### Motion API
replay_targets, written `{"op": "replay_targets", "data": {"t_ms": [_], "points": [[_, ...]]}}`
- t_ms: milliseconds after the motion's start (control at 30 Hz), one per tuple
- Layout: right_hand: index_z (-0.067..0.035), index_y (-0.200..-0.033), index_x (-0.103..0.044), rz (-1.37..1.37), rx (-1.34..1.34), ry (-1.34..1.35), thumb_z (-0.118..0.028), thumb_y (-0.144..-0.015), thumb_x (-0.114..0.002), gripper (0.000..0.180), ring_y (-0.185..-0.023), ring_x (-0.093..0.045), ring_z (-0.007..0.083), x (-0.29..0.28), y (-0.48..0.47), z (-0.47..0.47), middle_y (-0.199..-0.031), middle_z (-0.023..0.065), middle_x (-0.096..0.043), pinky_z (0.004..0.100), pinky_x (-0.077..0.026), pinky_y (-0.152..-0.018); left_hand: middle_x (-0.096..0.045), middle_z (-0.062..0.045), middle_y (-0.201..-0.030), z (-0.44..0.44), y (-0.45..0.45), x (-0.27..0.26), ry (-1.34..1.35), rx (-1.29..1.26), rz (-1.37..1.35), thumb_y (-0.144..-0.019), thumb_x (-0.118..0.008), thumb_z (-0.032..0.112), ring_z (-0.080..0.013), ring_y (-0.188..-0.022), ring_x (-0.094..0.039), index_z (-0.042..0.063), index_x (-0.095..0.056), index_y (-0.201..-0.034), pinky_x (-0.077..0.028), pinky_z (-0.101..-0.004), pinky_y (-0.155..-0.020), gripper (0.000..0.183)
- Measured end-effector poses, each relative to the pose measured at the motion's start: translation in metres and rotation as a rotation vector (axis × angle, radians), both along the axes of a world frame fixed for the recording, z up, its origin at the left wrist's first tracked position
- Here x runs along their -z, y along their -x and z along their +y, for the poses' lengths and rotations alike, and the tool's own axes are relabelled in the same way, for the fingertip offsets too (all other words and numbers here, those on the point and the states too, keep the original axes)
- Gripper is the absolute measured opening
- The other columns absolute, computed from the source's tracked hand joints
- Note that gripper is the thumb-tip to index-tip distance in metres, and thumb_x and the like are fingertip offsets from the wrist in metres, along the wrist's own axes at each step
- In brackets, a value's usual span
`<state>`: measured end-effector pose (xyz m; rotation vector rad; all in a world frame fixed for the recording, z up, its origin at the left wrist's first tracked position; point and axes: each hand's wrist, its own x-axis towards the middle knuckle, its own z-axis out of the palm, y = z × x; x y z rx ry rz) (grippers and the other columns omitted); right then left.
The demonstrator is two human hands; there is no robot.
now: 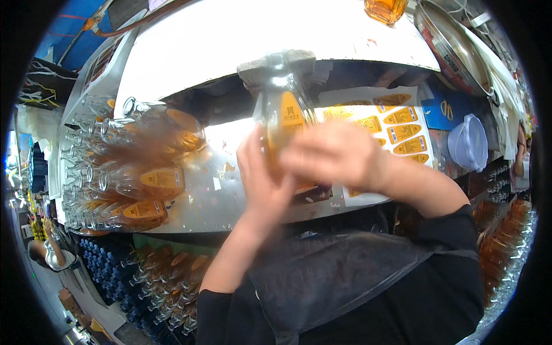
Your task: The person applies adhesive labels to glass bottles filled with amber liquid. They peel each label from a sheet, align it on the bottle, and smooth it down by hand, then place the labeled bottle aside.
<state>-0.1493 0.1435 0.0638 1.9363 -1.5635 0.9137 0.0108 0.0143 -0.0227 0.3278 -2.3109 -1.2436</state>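
My left hand (264, 181) is wrapped around the lower part of a clear glass bottle (269, 108), whose neck points away from me. An orange label (292, 113) with printing sits on the bottle's upper side. Blurred by motion, my right hand (338, 151) lies across the bottle over the label's lower part; its exact finger grip is unclear. Behind the neck is a padded rest (252, 71) covered in grey cloth. To the right, partly under my right forearm, lies a white backing sheet (424, 101) bearing several orange labels (409, 145).
Several labelled bottles (161, 177) lie piled on the metal table (207, 207) at left. A lavender bucket (468, 144) and a large metal basin (457, 47) are at right. Below the table's left edge are crated bottles (172, 284). Another person (51, 252) is at far left.
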Motion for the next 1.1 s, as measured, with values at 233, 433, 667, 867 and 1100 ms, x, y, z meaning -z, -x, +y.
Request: {"op": "replay_targets", "data": {"t_ms": [233,433,667,867,1100], "points": [[-0.007,-0.114,-0.077,0.036,0.399,-0.058,-0.005,-0.087,-0.076,0.027,-0.083,-0.076,0.0222,-0.021,0.031,-0.012,-0.092,0.0109,-0.076,0.0327,-0.064,-0.071,-0.043,-0.018,-0.142,-0.001,0.000,0.003,0.051,-0.029,0.012,-0.087,-0.079,0.027,-0.0291,-0.125,-0.049,-0.001,-0.023,-0.163,-0.039,-0.0442,-0.113,0.099],[-0.012,-0.111,-0.072,-0.001,-0.047,-0.013,-0.015,-0.085,-0.073,0.026,-0.072,-0.067,0.0159,-0.012,0.005,-0.008,-0.082,0.0007,-0.066,0.0321,-0.057,-0.064,-0.040,-0.025,-0.146,0.002,0.002,0.000,0.017,-0.043,0.008,-0.084,-0.078,0.025,-0.0399,-0.134,-0.045,-0.004,-0.027,-0.158,-0.038,-0.0515,-0.114,0.095],[-0.005,-0.117,-0.072,-0.808,0.297,0.013,-0.010,-0.102,-0.065,0.018,-0.093,-0.074,0.0170,0.018,0.066,0.014,-0.096,0.0078,-0.073,0.0304,-0.060,-0.081,-0.051,-0.022,-0.144,-0.022,0.028,-0.028,0.062,-0.036,0.152,-0.085,-0.075,0.019,-0.0325,-0.123,-0.054,-0.003,-0.037,-0.157,-0.044,-0.0469,-0.108,0.084],[-0.001,-0.123,-0.070,-1.320,0.196,-0.264,-0.013,-0.104,-0.063,0.023,-0.102,-0.067,0.0112,0.039,0.037,0.044,-0.109,0.0030,-0.071,0.0282,-0.057,-0.087,-0.059,-0.010,-0.121,-0.035,0.078,-0.050,-0.185,-0.090,-0.058,-0.085,-0.078,0.021,-0.0183,-0.098,-0.055,0.002,-0.061,-0.135,-0.051,-0.0343,-0.089,0.056],[-0.002,-0.121,-0.072,-0.460,0.162,-0.294,0.002,-0.090,-0.075,0.032,-0.088,-0.075,0.0230,0.005,0.034,0.014,-0.099,0.0121,-0.075,0.0338,-0.062,-0.076,-0.059,-0.005,-0.108,-0.036,0.084,-0.049,-0.216,-0.120,-0.011,-0.088,-0.075,0.018,-0.0124,-0.086,-0.053,0.004,-0.067,-0.124,-0.049,-0.0292,-0.079,0.039]]}}
